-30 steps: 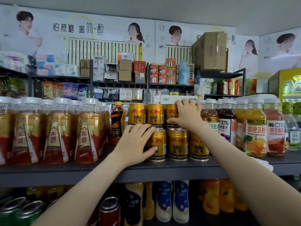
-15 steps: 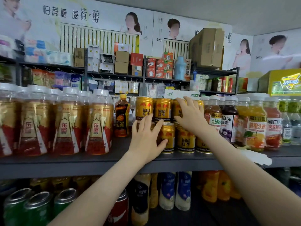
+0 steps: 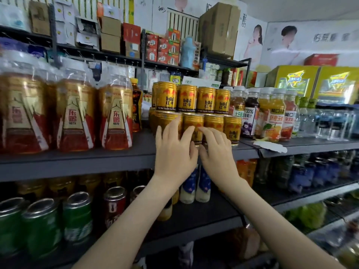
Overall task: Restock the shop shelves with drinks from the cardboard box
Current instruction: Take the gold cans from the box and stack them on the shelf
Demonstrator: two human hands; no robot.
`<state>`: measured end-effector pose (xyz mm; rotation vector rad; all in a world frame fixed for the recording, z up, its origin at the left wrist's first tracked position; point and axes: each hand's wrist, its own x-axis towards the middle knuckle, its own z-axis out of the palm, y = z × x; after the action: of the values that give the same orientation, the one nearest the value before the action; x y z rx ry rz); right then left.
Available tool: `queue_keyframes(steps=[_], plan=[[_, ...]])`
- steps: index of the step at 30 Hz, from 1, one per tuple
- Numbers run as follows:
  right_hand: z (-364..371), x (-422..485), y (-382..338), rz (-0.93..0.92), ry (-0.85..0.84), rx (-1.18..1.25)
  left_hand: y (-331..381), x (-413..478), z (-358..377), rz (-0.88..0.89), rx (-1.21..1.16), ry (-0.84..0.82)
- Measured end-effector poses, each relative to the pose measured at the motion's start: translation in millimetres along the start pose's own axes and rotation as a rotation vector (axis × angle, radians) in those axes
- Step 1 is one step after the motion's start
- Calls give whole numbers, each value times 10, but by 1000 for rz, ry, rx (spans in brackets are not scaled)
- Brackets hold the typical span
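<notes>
Right hand [image 3: 215,152] has dropped beside left hand [image 3: 173,152], both grips wide against glossy cylindrical gold cans [image 3: 232,129].

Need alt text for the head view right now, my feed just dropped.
Both hands reach to the lower row of a two-tier stack of gold cans on a grey shelf: the left hand lies flat-fingered against them, the right hand touches one with bent fingertips. Red-and-gold bottles stand to the left, juice bottles to the right.

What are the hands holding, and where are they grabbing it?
The left hand holds nothing; its straight fingers rest on the lower gold cans. The right hand touches the front of one can with bent fingertips; a grip cannot be told.
</notes>
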<state>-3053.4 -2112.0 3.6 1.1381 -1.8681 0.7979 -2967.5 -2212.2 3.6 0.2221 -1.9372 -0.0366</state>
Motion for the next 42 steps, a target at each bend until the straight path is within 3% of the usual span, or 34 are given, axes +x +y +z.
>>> queue_keyframes(steps=[3,6,11,13,17,21,27,37,42], plan=[[-121,-392,-143,7,-34,113,113,-494,-127,-28,-141,33],[-130,-993,-294,-34,-114,249,214,-1187,-243,-112,-175,-76],[79,-2075,-816,106,-577,577,239,-2504,-690,-529,-131,-388],[241,-2480,-1133,3,-712,627,129,-3058,-962,-680,-36,-555],[532,-3127,-1839,-133,-993,672,-189,-4046,-1716,-801,139,-813],[757,-3578,-2600,-204,-1203,724,-454,-4742,-2484,-963,309,-868],[1120,-3998,-3847,-361,-1317,748,-868,-5453,-3392,-1185,379,-851],[2162,-4937,-6275,-473,-1607,569,-2327,-6895,-4919,-1526,426,-929],[2485,-5372,-7100,-474,-1759,527,-2774,-7521,-5375,-1692,385,-914]])
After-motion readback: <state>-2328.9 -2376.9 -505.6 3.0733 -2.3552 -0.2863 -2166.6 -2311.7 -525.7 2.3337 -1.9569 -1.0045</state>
